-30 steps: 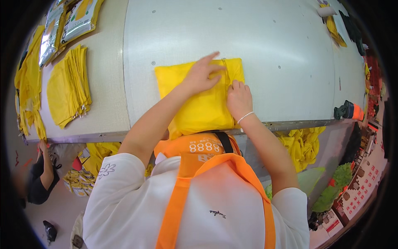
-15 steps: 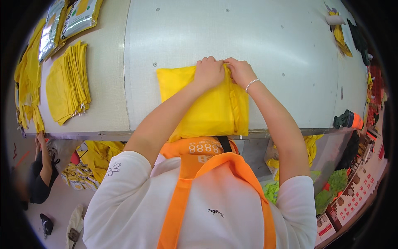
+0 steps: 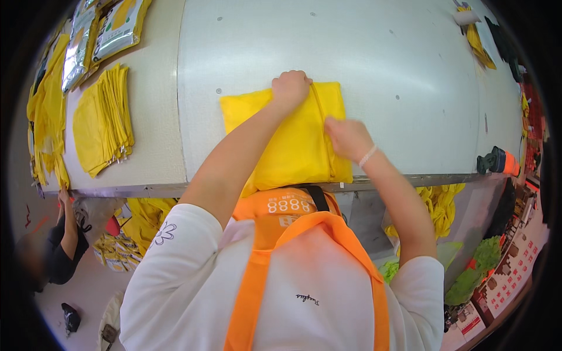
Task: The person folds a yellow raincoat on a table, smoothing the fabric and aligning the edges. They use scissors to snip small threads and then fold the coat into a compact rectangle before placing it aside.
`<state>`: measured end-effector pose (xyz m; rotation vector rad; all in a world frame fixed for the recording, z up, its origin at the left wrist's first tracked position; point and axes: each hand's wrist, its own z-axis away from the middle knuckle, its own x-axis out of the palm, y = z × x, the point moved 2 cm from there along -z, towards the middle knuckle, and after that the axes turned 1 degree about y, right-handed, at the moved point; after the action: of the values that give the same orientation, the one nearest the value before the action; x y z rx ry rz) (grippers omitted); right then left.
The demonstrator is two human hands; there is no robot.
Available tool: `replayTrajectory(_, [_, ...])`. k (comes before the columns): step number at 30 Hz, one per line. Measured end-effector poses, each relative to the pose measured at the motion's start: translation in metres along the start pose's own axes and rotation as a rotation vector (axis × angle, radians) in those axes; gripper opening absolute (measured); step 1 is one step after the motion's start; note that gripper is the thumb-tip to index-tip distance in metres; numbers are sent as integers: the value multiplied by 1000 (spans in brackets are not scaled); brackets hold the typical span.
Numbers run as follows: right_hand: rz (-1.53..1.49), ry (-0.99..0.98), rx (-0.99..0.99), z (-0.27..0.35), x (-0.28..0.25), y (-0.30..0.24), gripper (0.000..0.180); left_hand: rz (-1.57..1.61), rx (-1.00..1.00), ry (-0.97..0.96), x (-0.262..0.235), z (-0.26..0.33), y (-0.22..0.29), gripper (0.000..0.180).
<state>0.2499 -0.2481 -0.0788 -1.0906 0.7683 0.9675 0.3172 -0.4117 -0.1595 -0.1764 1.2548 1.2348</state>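
Note:
A folded piece of yellow fabric [image 3: 287,153] lies at the near edge of the table in front of me, with a raised seam or fold line running from its far edge to its near edge. My left hand [image 3: 291,89] is closed on the far edge, beside the top of that line. Partway down the line, my right hand [image 3: 351,139] is curled with its fingertips at the fabric; it is slightly blurred, and what exactly it pinches is hidden. A small white tag [image 3: 342,185] shows at the near right corner.
On the left of the table lie a stack of yellow fabric pieces [image 3: 104,120] and clear-bagged yellow packages [image 3: 121,29]. Another person's arm [image 3: 69,225] reaches in at the far left. A dark and orange item [image 3: 504,161] sits at the right edge, and yellow cloth [image 3: 439,207] hangs below.
My right hand has come away from the far edge and moved nearer to me along the line. The fabric's right part now lies flatter. My left hand stays at the far edge.

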Motion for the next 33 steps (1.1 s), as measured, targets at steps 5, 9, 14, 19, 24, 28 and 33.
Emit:
replayTrajectory(5, [82, -194, -145, 106, 45, -40, 11, -11, 12, 26, -3, 3, 3, 29])
replayTrajectory(9, [-49, 8, 107, 120, 71, -42, 13, 108, 70, 67, -22, 17, 14, 26])
replayTrajectory(14, [-1026, 297, 436, 128, 68, -18, 33, 38, 561, 371, -118, 120, 92, 18])
replayTrajectory(19, [-2240, 385, 500, 127, 28, -14, 65, 68, 763, 56, -148, 203, 85, 21])
replayTrajectory(24, [-1691, 595, 846, 86, 112, 44, 50, -408, 395, 448, -59, 99, -53, 56])
replayTrajectory(28, [-1904, 1073, 749, 84, 115, 19, 41, -18, 47, 268, -54, 109, -81, 67])
replayTrajectory(33, [-1554, 481, 531, 59, 152, -54, 65, 98, -146, 389, -47, 139, -97, 66])
